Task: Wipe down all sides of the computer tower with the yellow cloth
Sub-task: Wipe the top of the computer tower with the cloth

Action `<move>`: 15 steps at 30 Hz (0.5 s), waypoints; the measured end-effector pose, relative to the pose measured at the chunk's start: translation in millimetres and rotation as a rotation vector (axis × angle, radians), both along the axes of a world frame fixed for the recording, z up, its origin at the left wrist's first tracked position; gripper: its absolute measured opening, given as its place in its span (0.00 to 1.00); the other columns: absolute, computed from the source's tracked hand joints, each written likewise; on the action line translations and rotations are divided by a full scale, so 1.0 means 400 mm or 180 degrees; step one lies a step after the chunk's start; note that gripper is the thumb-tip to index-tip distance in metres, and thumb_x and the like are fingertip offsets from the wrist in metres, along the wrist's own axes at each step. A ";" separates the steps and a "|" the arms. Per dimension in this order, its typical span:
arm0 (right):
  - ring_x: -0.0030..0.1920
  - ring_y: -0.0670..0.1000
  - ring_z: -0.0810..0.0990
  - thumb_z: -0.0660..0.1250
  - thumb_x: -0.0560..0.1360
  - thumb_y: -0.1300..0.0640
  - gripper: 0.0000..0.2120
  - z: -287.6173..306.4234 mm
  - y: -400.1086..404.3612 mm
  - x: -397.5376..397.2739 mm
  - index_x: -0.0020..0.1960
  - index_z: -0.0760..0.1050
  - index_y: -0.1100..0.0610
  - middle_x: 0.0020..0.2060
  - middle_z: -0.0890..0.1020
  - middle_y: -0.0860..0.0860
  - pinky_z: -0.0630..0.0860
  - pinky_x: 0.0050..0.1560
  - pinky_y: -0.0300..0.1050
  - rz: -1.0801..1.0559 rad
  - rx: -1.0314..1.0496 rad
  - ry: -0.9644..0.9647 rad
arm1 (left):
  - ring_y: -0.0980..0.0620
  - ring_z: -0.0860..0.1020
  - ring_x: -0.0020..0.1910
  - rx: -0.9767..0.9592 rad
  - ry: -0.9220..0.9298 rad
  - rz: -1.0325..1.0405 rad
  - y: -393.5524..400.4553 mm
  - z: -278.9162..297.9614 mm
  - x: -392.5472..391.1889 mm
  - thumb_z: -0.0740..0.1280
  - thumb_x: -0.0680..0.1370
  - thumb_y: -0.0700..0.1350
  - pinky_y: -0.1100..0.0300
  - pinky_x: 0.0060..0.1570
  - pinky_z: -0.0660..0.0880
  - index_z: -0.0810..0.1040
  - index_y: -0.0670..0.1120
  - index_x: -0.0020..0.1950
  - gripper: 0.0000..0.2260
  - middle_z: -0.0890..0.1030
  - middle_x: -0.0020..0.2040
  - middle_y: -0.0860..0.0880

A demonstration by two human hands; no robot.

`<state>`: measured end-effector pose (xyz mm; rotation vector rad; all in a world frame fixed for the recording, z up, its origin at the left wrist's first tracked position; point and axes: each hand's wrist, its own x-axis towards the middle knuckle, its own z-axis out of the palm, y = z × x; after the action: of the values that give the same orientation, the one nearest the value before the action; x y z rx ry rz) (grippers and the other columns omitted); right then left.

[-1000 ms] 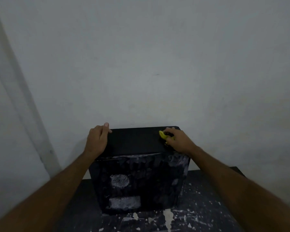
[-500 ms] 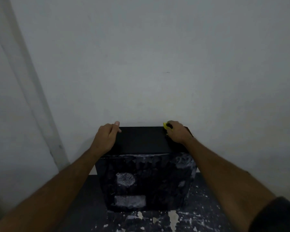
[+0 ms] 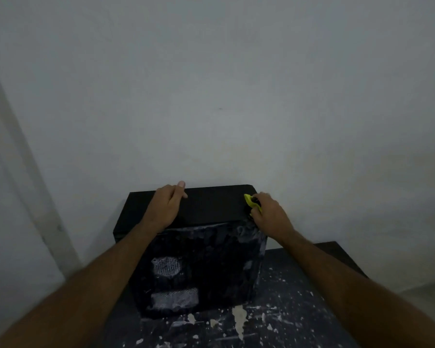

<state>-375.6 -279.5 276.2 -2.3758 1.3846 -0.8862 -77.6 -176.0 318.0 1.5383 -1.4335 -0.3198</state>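
Observation:
A black computer tower (image 3: 206,267) stands on a dark table, its dusty rear panel with two mesh vents facing me. My left hand (image 3: 165,207) rests flat on the tower's top panel, left of centre, fingers reaching to the far edge. My right hand (image 3: 268,212) presses a bunched yellow cloth (image 3: 249,200) against the top right edge of the tower. Most of the cloth is hidden under my fingers.
The dark table (image 3: 299,310) is speckled with white paint and extends to the right of the tower. A plain grey wall (image 3: 224,96) stands close behind the tower. A pale vertical strip (image 3: 23,159) runs down the wall at left.
My right hand with the cloth has slid back from the far right corner toward me along the top's right edge. The left hand stays on the top panel.

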 end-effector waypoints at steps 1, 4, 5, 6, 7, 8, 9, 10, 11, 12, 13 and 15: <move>0.61 0.64 0.75 0.62 0.82 0.60 0.16 -0.012 0.013 -0.008 0.68 0.72 0.62 0.63 0.76 0.62 0.75 0.56 0.54 -0.0124 -0.0029 -0.0075 | 0.55 0.79 0.47 0.0008 -0.0013 -0.0052 0.001 0.002 -0.012 0.55 0.86 0.58 0.68 0.49 0.71 0.83 0.46 0.45 0.23 0.81 0.46 0.48; 0.53 0.60 0.79 0.60 0.82 0.57 0.14 -0.016 0.049 -0.019 0.65 0.73 0.60 0.56 0.79 0.60 0.75 0.48 0.52 -0.0314 -0.0048 -0.0456 | 0.53 0.80 0.46 0.0036 -0.0324 -0.0208 -0.004 -0.006 -0.039 0.57 0.85 0.60 0.54 0.51 0.75 0.83 0.47 0.44 0.23 0.82 0.45 0.48; 0.47 0.55 0.80 0.60 0.82 0.56 0.13 -0.004 0.065 -0.014 0.64 0.74 0.59 0.52 0.81 0.57 0.75 0.43 0.50 -0.0298 -0.0017 -0.0692 | 0.53 0.79 0.44 0.0103 -0.0444 -0.0204 -0.004 -0.006 -0.049 0.58 0.84 0.62 0.51 0.51 0.75 0.82 0.48 0.44 0.23 0.81 0.44 0.49; 0.43 0.52 0.82 0.61 0.83 0.54 0.12 0.014 0.084 -0.005 0.64 0.73 0.58 0.49 0.82 0.55 0.77 0.40 0.50 -0.0207 0.0066 -0.0995 | 0.54 0.80 0.43 0.0182 -0.0516 -0.0191 -0.004 -0.003 -0.059 0.60 0.82 0.65 0.49 0.51 0.76 0.82 0.50 0.43 0.22 0.81 0.43 0.51; 0.40 0.49 0.83 0.62 0.84 0.52 0.12 0.034 0.104 0.006 0.64 0.73 0.57 0.48 0.82 0.53 0.80 0.40 0.50 -0.0069 0.0202 -0.1321 | 0.55 0.80 0.43 0.0265 -0.0541 -0.0202 -0.003 0.000 -0.068 0.61 0.80 0.67 0.48 0.52 0.76 0.81 0.53 0.43 0.20 0.82 0.42 0.53; 0.40 0.48 0.84 0.64 0.84 0.52 0.12 0.054 0.122 0.020 0.64 0.71 0.56 0.49 0.82 0.53 0.81 0.40 0.50 0.0117 0.0355 -0.1646 | 0.56 0.80 0.44 0.0339 -0.0526 -0.0269 -0.001 0.005 -0.079 0.63 0.78 0.69 0.48 0.52 0.76 0.81 0.55 0.44 0.19 0.82 0.43 0.56; 0.41 0.48 0.83 0.64 0.84 0.52 0.11 0.073 0.135 0.034 0.63 0.71 0.56 0.51 0.82 0.53 0.82 0.42 0.48 0.0303 0.0541 -0.1923 | 0.58 0.81 0.44 0.0408 -0.0482 -0.0399 0.003 0.014 -0.091 0.65 0.76 0.69 0.50 0.52 0.77 0.81 0.56 0.45 0.18 0.83 0.44 0.57; 0.45 0.49 0.83 0.65 0.84 0.55 0.10 0.092 0.146 0.050 0.62 0.70 0.57 0.53 0.81 0.53 0.82 0.45 0.48 0.0465 0.0748 -0.2131 | 0.58 0.81 0.45 0.0468 -0.0421 -0.0568 0.007 0.025 -0.106 0.68 0.76 0.67 0.53 0.50 0.78 0.82 0.56 0.48 0.16 0.83 0.45 0.57; 0.50 0.50 0.83 0.64 0.84 0.58 0.08 0.108 0.152 0.067 0.61 0.71 0.57 0.55 0.81 0.53 0.81 0.50 0.48 0.0556 0.0963 -0.2245 | 0.59 0.81 0.45 0.0512 -0.0346 -0.0751 0.012 0.038 -0.123 0.71 0.77 0.63 0.57 0.48 0.79 0.82 0.55 0.52 0.14 0.84 0.47 0.56; 0.53 0.51 0.82 0.64 0.83 0.61 0.06 0.125 0.159 0.083 0.60 0.73 0.57 0.56 0.81 0.54 0.79 0.54 0.49 0.0625 0.1179 -0.2345 | 0.59 0.81 0.46 0.0550 -0.0235 -0.0929 0.018 0.052 -0.137 0.73 0.77 0.59 0.61 0.47 0.78 0.82 0.52 0.55 0.13 0.84 0.48 0.55; 0.53 0.51 0.82 0.64 0.82 0.63 0.06 0.139 0.165 0.097 0.58 0.75 0.56 0.54 0.82 0.53 0.78 0.56 0.49 0.0674 0.1377 -0.2464 | 0.58 0.82 0.47 0.0597 -0.0072 -0.1080 0.022 0.065 -0.151 0.74 0.78 0.56 0.63 0.48 0.78 0.82 0.50 0.58 0.14 0.85 0.50 0.53; 0.48 0.50 0.83 0.63 0.81 0.66 0.09 0.161 0.179 0.121 0.53 0.79 0.56 0.49 0.84 0.52 0.79 0.52 0.45 0.0807 0.1713 -0.2809 | 0.54 0.84 0.47 0.0735 0.0313 -0.1161 0.024 0.080 -0.157 0.74 0.78 0.54 0.61 0.49 0.80 0.82 0.48 0.59 0.14 0.86 0.49 0.50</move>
<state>-327.2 -207.9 340.5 -1.4176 0.7943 -1.1063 -140.4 -166.4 350.0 1.4110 -1.6400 -0.7930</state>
